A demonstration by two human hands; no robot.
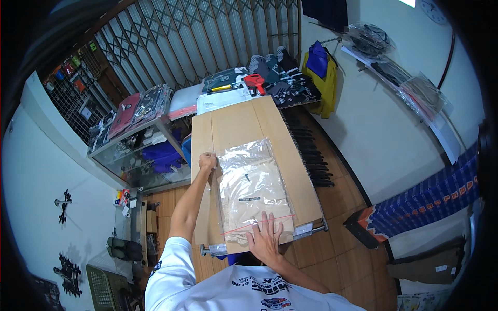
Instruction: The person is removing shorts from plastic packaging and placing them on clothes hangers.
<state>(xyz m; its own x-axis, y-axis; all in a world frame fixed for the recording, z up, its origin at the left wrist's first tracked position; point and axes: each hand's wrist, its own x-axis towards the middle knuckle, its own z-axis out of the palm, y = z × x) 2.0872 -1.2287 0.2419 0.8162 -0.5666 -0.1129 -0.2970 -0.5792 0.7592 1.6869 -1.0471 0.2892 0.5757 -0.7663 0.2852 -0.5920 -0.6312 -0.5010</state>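
Note:
A folded beige garment (254,184) lies inside a clear plastic bag (249,150) on the cardboard-topped table (233,122). A thin red strip (289,216) crosses the bag near its lower end. My left hand (207,161) is closed at the bag's upper left edge, its fingers pinched on the plastic. Flat on the bag's lower end rests my right hand (265,242), fingers spread across the red strip and pressing on the garment beneath.
Beyond the table lie packed clothes (223,79), a red tape dispenser (254,83) and a yellow-and-black cutter (224,88). A glass display case (140,150) stands to the left. Black hangers (311,155) line the table's right side. A blue patterned box (415,202) is at right.

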